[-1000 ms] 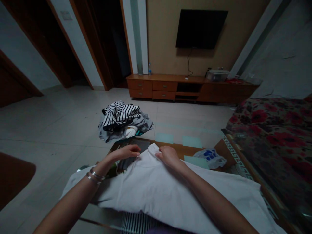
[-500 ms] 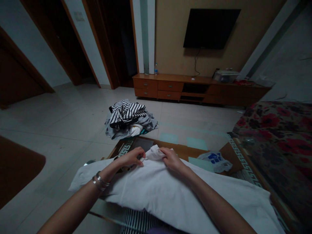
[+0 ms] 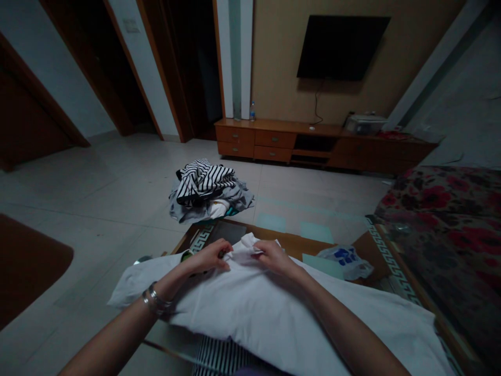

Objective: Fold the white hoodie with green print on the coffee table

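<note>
Forearms (image 3: pixel 332 308): both of mine reach forward from the lower corners and lean inward, palms turned down, the hands close but apart.
Left hand (image 3: pixel 211 255): fingers bent at a raised edge of the white cloth (image 3: pixel 254 303); whether they pinch it, I cannot tell.
Right hand (image 3: pixel 274 257): thumb and fingers closed on a fold of the same cloth.
Bracelets (image 3: pixel 154 298): silver, around my left wrist.
White cloth: spread wide across the near part of the glass table (image 3: pixel 387 258), under both my forearms, hiding much of the top.
Clothes pile (image 3: pixel 205 188): just past the far left corner of the table, striped piece uppermost; what carries it, I cannot tell.
Plastic bag (image 3: pixel 346 261): beyond the cloth, to the right, with blue print which I cannot read.
Sofa (image 3: pixel 450 209): at the right, red flowers on its cover.
Cabinet (image 3: pixel 235 137): along the far wall, below the television (image 3: pixel 344 47).
Bottle (image 3: pixel 252 111): upright on the cabinet, its label too small for reading.
</note>
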Demonstrator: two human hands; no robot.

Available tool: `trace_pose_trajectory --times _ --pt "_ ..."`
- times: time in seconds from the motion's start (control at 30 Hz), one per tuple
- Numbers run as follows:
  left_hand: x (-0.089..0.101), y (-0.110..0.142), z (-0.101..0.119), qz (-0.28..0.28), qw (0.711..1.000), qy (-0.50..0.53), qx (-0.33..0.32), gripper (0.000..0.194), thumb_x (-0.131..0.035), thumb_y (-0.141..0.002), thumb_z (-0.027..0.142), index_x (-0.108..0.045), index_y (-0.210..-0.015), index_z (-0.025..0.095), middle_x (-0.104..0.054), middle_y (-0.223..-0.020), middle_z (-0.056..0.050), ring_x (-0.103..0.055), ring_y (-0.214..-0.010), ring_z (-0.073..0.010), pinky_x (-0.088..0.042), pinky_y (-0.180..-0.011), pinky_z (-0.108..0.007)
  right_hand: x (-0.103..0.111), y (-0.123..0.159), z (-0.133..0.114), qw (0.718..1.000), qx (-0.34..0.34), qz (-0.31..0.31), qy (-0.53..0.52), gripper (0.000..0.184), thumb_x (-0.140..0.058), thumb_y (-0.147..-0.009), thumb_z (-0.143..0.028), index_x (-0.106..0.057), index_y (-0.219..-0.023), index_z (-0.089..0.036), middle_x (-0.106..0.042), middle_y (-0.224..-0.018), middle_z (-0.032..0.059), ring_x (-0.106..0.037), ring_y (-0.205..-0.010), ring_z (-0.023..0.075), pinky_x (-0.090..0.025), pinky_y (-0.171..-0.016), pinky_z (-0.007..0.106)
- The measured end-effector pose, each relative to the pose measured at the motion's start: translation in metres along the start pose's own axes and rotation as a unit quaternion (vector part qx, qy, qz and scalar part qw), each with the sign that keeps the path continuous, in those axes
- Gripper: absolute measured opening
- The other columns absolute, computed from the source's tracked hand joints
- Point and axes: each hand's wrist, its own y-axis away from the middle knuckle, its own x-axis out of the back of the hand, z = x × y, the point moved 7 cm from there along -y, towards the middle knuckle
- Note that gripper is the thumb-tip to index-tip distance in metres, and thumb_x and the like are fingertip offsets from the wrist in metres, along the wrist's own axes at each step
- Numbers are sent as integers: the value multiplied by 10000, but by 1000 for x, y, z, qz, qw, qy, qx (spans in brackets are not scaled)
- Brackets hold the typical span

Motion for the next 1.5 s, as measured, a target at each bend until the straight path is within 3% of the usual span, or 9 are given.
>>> trace_pose_trajectory --times 0.13,0.37,0.67,0.83,1.0,1.17,1.23,1.33,1.5 --pt "1 -2 -1 23 998 4 53 289 -621 -654 309 -590 -904 168 -579 -922 -40 -532 -854 -211 -377 -717 -260 13 -24 25 994 -82 67 13 134 -527 -826 -207 -651 -838 -155 -660 -856 32 -569 -788 158 -377 -692 218" --pt "1 -5 -2 57 995 8 84 226 -588 -671 376 -582 -748 163 -555 -730 -6 -506 -715 -181 -308 -604 -242 0 -47 44 967 -182 64 166 356 -686 -754 -360 -651 -1060 -182 -637 -1061 94 -545 -1002 206 -367 -844 283" --pt "4 3 -15 95 976 132 145 405 -616 -658 556 -451 -609 189 -409 -549 55 -380 -542 -114 -223 -510 -236 16 -52 50 985 -154 62 -50 211 -520 -816 -307 -603 -914 -139 -611 -806 2 -526 -699 124 -348 -585 200" --pt "11 -5 -17 156 960 168 164 430 -654 -624 558 -425 -620 195 -412 -562 59 -355 -536 -103 -229 -511 -232 18 -65 49 979 -144 91 112 253 -534 -861 -387 -643 -902 -162 -666 -892 64 -580 -816 170 -370 -687 232" --pt "15 -10 -17 192 969 10 152 277 -608 -716 409 -431 -671 202 -498 -634 28 -461 -623 -150 -274 -560 -241 18 -71 59 974 -155 93 135 307 -499 -904 -421 -677 -1004 -192 -698 -967 82 -612 -889 186 -393 -746 246" --pt "15 3 -6 154 950 -215 164 92 -521 -843 284 -525 -827 194 -609 -852 -60 -551 -770 -208 -316 -636 -274 69 -28 86 973 -153 169 16 236 -504 -897 -271 -689 -980 -151 -701 -957 55 -606 -850 145 -407 -742 219" --pt "19 3 12 170 932 -291 137 96 -505 -854 234 -558 -916 183 -602 -967 -99 -550 -849 -234 -338 -684 -303 79 -3 89 977 -151 148 15 188 -541 -859 -234 -701 -895 -144 -699 -883 45 -598 -797 145 -400 -703 221" --pt "15 -15 55 179 925 -335 -4 157 -465 -875 176 -592 -967 170 -592 -1040 -121 -516 -971 -266 -346 -794 -356 73 29 77 988 -126 82 30 152 -566 -829 -209 -706 -827 -152 -682 -823 30 -578 -740 135 -378 -668 221" --pt "-26 -63 112 46 946 -237 -217 169 -448 -899 165 -613 -931 185 -619 -952 -70 -530 -883 -200 -354 -762 -305 42 53 56 979 -136 47 142 129 -652 -811 -286 -700 -864 -179 -658 -876 47 -566 -834 161 -363 -728 244"
